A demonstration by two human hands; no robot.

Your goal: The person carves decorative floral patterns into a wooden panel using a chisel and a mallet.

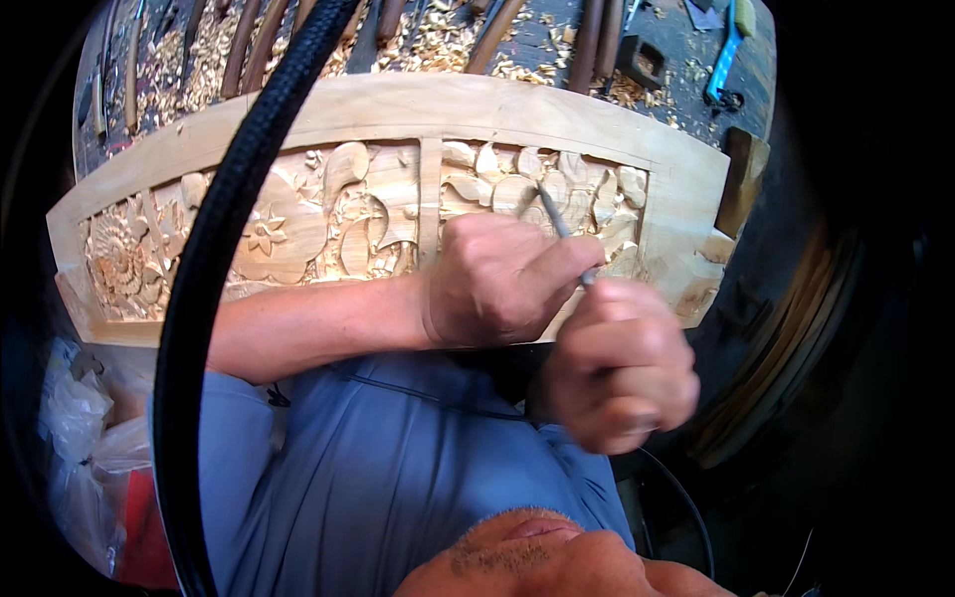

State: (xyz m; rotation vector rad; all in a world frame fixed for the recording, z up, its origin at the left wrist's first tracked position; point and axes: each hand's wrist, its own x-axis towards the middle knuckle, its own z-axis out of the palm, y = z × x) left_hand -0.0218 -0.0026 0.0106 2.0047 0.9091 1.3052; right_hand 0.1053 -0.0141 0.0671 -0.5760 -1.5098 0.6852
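A pale wooden panel point(433, 194) lies before me, carved in relief with flowers, leaves and scrolls inside framed recesses. My left hand point(502, 279) rests over the right-hand recess, its fingers closed round the blade of a carving chisel point(557, 217). The steel tip touches the carved leaves near the upper middle of that recess. Closed at the chisel's rear end is my right hand point(622, 368), slightly blurred, just off the panel's near edge. It hides the chisel's handle.
Several wooden-handled tools point(264, 45) lie among wood shavings point(199, 70) on the dark bench beyond the panel. A blue-handled brush point(728, 55) and a dark square block point(642, 62) are at the far right. A black cable point(214, 239) crosses the view. Plastic bags point(80, 418) hang at left.
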